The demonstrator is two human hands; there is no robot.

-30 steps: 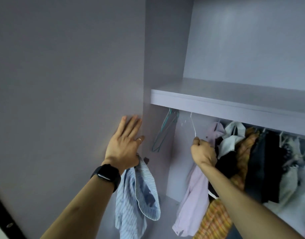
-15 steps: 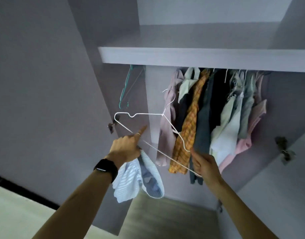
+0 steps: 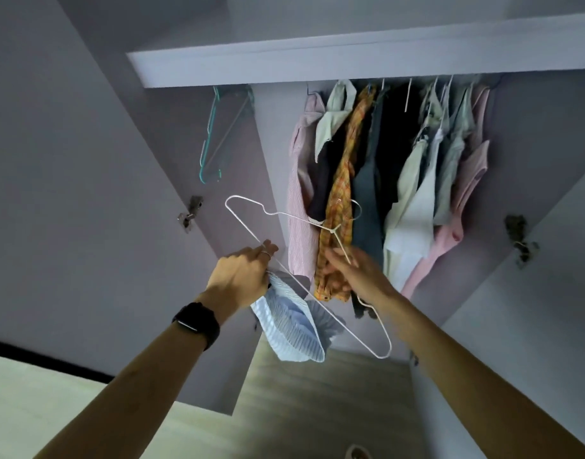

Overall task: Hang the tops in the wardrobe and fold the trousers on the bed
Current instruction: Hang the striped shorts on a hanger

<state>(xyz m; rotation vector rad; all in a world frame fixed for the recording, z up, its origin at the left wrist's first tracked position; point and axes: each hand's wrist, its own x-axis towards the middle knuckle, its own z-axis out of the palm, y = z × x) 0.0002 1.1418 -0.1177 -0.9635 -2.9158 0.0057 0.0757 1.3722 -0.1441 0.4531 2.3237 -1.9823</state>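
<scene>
A blue striped shirt (image 3: 291, 329) hangs bunched from my left hand (image 3: 241, 276), which grips it together with the bottom wire of a white wire hanger (image 3: 334, 228). The hanger lies tilted in front of the open wardrobe, hook towards the hanging clothes and one end drooping low. My right hand (image 3: 354, 273) is at the hanger's sloping arm just below the neck. Its fingers are blurred, so its hold on the wire is unclear. Several tops hang on the rail, among them a pink striped shirt (image 3: 299, 193) and an orange plaid shirt (image 3: 342, 180).
Empty teal hangers (image 3: 210, 140) hang at the rail's left end under the shelf (image 3: 317, 64). An open wardrobe door (image 3: 85, 193) stands on the left and another (image 3: 532, 293) on the right. Wood-look wardrobe floor (image 3: 317, 409) lies below.
The white hanger has come off the rail and down in front of me. My left hand left the door and took the hanger's bottom wire. My right hand slid from its end up towards the neck.
</scene>
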